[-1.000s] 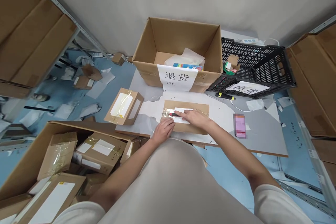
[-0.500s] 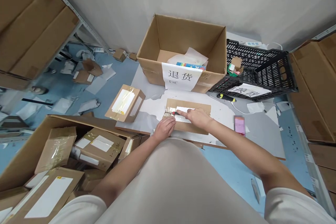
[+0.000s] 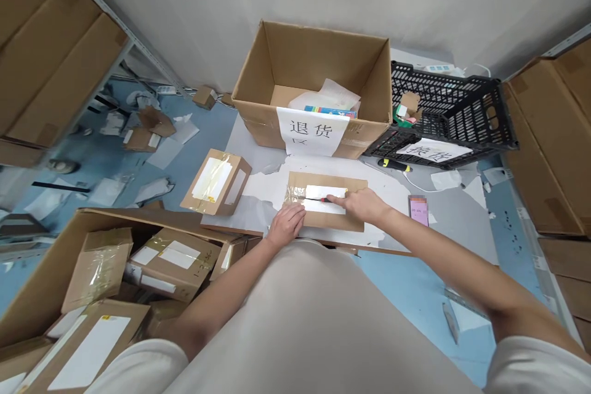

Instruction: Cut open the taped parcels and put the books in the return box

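A flat cardboard box [image 3: 318, 220] lies on the table in front of me, with a white label [image 3: 323, 191] on top and shiny tape [image 3: 293, 189] across its left end. My right hand [image 3: 364, 204] grips a slim box cutter [image 3: 324, 199] with a red and black handle, index finger stretched along it. The cutter lies across the label, its tip pointing left. My left hand [image 3: 287, 223] rests on the box's near left corner, fingers extended and flat. Part of the box's right end is hidden under my right hand.
Behind stands a large open carton [image 3: 258, 120] holding paper and a colourful packet. Right of it is a black crate [image 3: 501, 111]. A taped parcel [image 3: 233, 188] stands at left, a phone [image 3: 419, 210] at right. Several parcels fill a big carton [image 3: 87, 212] at lower left.
My right hand has drawn the box cutter to the right, from the taped left end to over the label. My left hand stays on the box's corner. The view has shifted slightly.
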Action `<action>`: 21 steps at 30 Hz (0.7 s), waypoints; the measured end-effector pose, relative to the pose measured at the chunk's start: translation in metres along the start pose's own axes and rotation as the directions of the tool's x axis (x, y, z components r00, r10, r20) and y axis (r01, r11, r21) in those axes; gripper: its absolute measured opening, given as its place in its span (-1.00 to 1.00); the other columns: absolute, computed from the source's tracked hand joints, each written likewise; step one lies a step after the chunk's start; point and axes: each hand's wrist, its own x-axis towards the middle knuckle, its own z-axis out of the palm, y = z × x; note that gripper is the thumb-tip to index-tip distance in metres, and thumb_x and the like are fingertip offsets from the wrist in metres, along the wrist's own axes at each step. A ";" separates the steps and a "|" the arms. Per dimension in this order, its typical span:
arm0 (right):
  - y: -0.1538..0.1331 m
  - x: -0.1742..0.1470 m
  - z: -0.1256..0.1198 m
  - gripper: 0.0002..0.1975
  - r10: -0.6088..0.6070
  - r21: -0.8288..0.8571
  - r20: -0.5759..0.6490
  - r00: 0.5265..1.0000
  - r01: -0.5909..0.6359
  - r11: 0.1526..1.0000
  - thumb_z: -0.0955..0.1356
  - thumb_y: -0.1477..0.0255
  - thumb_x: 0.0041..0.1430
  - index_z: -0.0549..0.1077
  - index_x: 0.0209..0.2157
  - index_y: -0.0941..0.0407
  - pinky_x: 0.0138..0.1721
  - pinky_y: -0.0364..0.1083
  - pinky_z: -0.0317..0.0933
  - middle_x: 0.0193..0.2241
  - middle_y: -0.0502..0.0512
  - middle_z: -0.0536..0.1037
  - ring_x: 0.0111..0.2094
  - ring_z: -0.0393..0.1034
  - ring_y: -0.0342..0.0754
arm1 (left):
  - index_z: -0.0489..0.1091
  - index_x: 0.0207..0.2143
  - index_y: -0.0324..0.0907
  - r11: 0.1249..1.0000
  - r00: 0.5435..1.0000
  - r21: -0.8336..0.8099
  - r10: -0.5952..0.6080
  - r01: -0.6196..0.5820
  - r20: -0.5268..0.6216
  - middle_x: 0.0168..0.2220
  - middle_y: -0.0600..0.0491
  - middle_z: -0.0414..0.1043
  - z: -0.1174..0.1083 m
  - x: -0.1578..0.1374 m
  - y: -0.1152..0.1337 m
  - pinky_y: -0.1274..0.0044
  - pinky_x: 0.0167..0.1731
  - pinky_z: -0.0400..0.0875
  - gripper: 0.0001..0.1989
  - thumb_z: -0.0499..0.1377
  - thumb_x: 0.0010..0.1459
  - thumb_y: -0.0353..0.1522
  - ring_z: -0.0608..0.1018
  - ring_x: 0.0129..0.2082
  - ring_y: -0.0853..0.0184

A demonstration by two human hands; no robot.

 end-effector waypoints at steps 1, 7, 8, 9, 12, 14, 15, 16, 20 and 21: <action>0.006 -0.009 0.003 -0.38 0.028 -0.011 0.009 1.000 -0.028 1.000 0.13 0.61 0.19 0.05 0.24 -0.13 -0.40 -0.10 0.13 -0.30 0.22 0.53 -0.36 0.46 0.03 | 0.40 -0.10 -0.17 1.000 1.000 0.001 -0.004 0.004 -0.004 -0.11 -0.08 0.48 0.000 0.000 0.000 0.31 -0.02 0.40 -0.74 0.04 0.17 -0.47 0.47 -0.01 0.25; 0.065 -0.103 0.039 -0.27 0.259 0.022 0.042 0.965 -0.260 0.965 0.18 0.70 0.06 0.11 0.20 -0.20 -0.42 -0.12 0.09 -0.39 0.11 0.53 -0.49 0.41 -0.06 | 0.40 -0.13 -0.16 0.999 1.000 0.035 0.000 0.000 -0.001 -0.14 -0.07 0.48 0.000 0.003 0.000 0.31 -0.06 0.41 -0.75 0.02 0.17 -0.46 0.48 -0.05 0.23; 0.074 -0.120 0.048 -0.28 0.287 0.065 0.021 0.958 -0.288 0.955 0.18 0.69 0.05 0.13 0.20 -0.20 -0.43 -0.12 0.09 -0.39 0.10 0.52 -0.51 0.39 -0.08 | 0.40 -0.13 -0.17 0.999 1.000 0.044 -0.001 0.001 -0.002 -0.14 -0.08 0.48 0.000 0.003 0.001 0.31 -0.06 0.41 -0.75 0.02 0.17 -0.46 0.48 -0.06 0.23; 0.080 -0.135 0.056 -0.31 0.315 0.129 -0.009 0.949 -0.311 0.941 0.20 0.65 0.07 0.15 0.19 -0.20 -0.44 -0.13 0.10 -0.38 0.09 0.53 -0.51 0.39 -0.09 | 0.40 -0.14 -0.17 0.999 1.000 0.049 -0.006 0.006 0.000 -0.14 -0.08 0.48 -0.001 0.003 0.002 0.31 -0.06 0.40 -0.76 0.02 0.17 -0.45 0.49 -0.06 0.23; 0.083 -0.161 0.084 -0.47 0.448 0.439 -0.102 0.888 -0.364 0.822 0.23 0.44 0.15 0.20 0.17 -0.15 -0.44 -0.12 0.17 -0.34 0.07 0.53 -0.50 0.38 -0.09 | 0.39 -0.13 -0.16 0.998 0.999 0.059 -0.040 0.038 0.025 -0.15 -0.08 0.47 -0.007 0.009 0.008 0.31 -0.04 0.37 -0.77 0.08 0.16 -0.35 0.47 -0.07 0.20; 0.069 -0.159 0.104 -0.48 0.548 0.710 -0.077 0.833 -0.341 0.617 0.21 0.29 0.20 0.15 0.21 -0.06 -0.46 -0.12 0.22 -0.36 0.06 0.53 -0.54 0.35 -0.12 | 0.36 -0.06 -0.15 0.994 0.995 0.088 -0.076 0.070 0.068 -0.08 -0.13 0.42 -0.011 0.018 0.013 0.25 -0.01 0.32 -0.62 0.16 0.09 -0.18 0.43 -0.01 0.12; 0.060 -0.153 0.114 -0.44 0.581 0.826 -0.028 0.813 -0.309 0.472 0.20 0.23 0.21 0.10 0.23 -0.02 -0.50 -0.12 0.24 -0.39 0.05 0.51 -0.59 0.31 -0.15 | 0.32 -0.01 -0.16 0.989 0.990 0.117 -0.103 0.091 0.094 -0.02 -0.18 0.37 -0.013 0.023 0.014 0.19 0.02 0.27 -0.47 0.19 0.02 -0.09 0.38 0.05 0.04; 0.050 -0.145 0.123 -0.40 0.598 0.911 0.024 0.801 -0.264 0.317 0.19 0.19 0.20 0.05 0.25 0.01 -0.54 -0.13 0.24 -0.42 0.03 0.50 -0.63 0.27 -0.17 | 0.28 0.05 -0.17 0.981 0.983 0.155 -0.139 0.120 0.121 0.06 -0.23 0.29 -0.015 0.029 0.015 0.12 0.05 0.19 -0.32 0.21 -0.07 0.00 0.30 0.11 -0.04; 0.016 -0.108 0.148 -0.25 0.592 0.992 0.123 0.797 -0.074 -0.106 0.26 0.06 0.11 -0.01 0.27 0.02 -0.67 -0.16 0.20 -0.40 0.01 0.45 -0.69 0.20 -0.24 | -0.01 0.23 -0.21 0.918 0.914 0.284 -0.344 0.278 0.217 0.27 -0.37 -0.14 -0.018 0.049 0.011 -0.13 0.02 -0.01 0.14 0.23 -0.34 0.17 -0.05 0.23 -0.30; 0.012 -0.102 0.151 -0.22 0.590 0.987 0.122 0.798 -0.037 -0.155 0.27 0.05 0.08 0.00 0.27 0.02 -0.69 -0.17 0.19 -0.41 0.01 0.44 -0.70 0.20 -0.24 | -0.07 0.25 -0.21 0.908 0.894 0.289 -0.376 0.303 0.243 0.29 -0.38 -0.23 -0.018 0.051 0.009 -0.13 0.00 0.02 0.20 0.24 -0.37 0.18 -0.09 0.24 -0.32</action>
